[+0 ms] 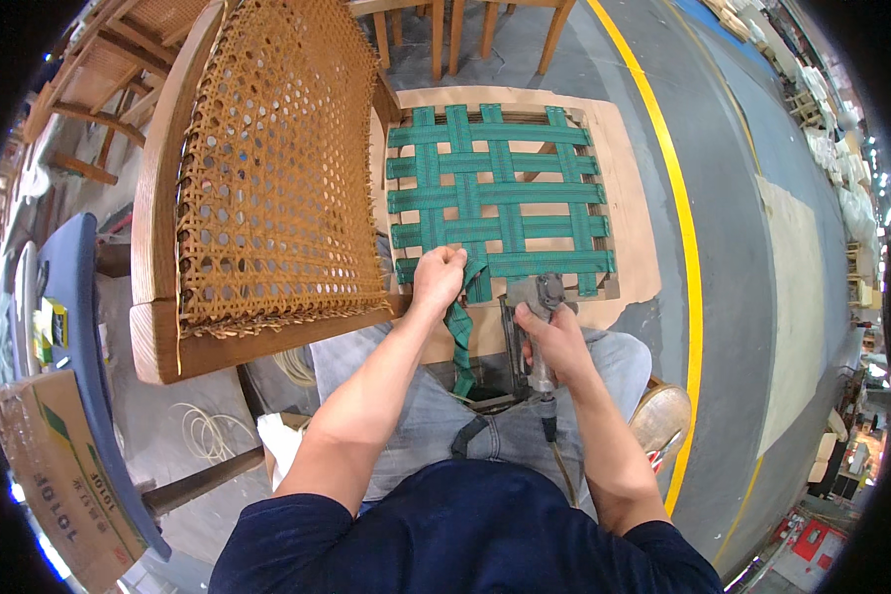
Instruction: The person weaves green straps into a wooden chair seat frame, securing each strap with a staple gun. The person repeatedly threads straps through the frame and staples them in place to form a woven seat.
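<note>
In front of me is a wooden chair whose seat carries woven green webbing straps [505, 193]. Its cane backrest [277, 168] rises on the left. At the seat's near edge my left hand [440, 280] is closed on a green webbing strap [460, 342], whose loose tail dangles twisted between my knees. My right hand [556, 342] is wrapped round the grip of a pneumatic staple gun [535, 295], its head beside the near strap. From the gun's base an air hose [562, 465] runs down past my thigh.
Brown cardboard [632, 198] lies under the seat. A blue padded board [64, 297] and a cardboard box [69, 485] stand at left. Other wooden chair frames [99, 99] are far left, and a round stool [661, 424] is at my right. A yellow line [678, 208] crosses the floor.
</note>
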A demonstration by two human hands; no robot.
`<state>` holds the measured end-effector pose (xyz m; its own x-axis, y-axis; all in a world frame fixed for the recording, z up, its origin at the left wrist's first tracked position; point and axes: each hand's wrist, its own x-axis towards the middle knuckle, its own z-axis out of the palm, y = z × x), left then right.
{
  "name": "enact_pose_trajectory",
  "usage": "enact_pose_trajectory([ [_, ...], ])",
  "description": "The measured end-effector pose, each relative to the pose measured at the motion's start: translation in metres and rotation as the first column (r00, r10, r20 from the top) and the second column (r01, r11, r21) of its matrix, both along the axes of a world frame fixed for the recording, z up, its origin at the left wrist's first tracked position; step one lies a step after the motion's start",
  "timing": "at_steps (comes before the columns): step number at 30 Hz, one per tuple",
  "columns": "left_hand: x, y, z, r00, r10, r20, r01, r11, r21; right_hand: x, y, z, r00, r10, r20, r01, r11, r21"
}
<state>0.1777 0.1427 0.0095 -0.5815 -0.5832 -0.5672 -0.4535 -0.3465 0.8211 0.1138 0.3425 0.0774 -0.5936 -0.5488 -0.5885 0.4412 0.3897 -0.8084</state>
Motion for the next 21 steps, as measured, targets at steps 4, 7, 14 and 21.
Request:
enact_pose_trajectory([
  [4, -0.007, -0.004, -0.027, 0.998, -0.007, 0.061, 0.01, 0.998, -0.064, 0.0, -0.016, -0.01, 0.998, 0.048, 0.03, -0.049, 0.998, 0.032],
  [7, -0.009, -0.002, -0.035, 0.999, -0.009, 0.048, 0.011, 1.0, -0.029, 0.002, -0.021, -0.017, 0.999, 0.048, 0.004, -0.048, 0.997, 0.065],
  [14, -0.008, -0.002, -0.04, 1.0, -0.015, 0.003, 0.015, 0.999, -0.034, 0.006, -0.029, -0.018, 0.986, 0.139, -0.091, -0.114, 0.963, 0.243],
  [21, -0.005, -0.004, -0.047, 0.999, 0.031, -0.008, -0.031, 0.999, 0.004, 0.019, -0.042, -0.015, 0.973, 0.194, -0.128, -0.155, 0.952, 0.263],
])
